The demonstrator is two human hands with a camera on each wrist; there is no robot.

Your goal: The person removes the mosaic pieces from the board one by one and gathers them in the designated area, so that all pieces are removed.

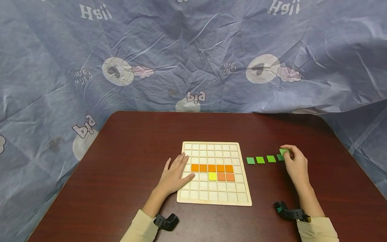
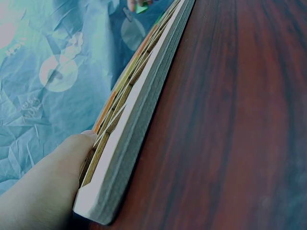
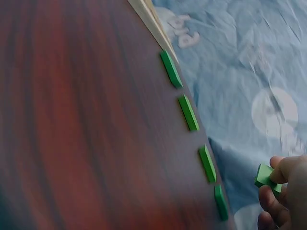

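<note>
Brown table [image 1: 136,141]: grid board [image 1: 213,186] under spread left hand [image 1: 174,176]; right hand [image 1: 297,164] pinches green tile [image 1: 283,151].

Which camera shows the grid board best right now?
The head view: it shows the board from above, with the left hand covering part of its left edge. The left wrist view shows it nearly edge-on; the right wrist view only a strip.
</note>
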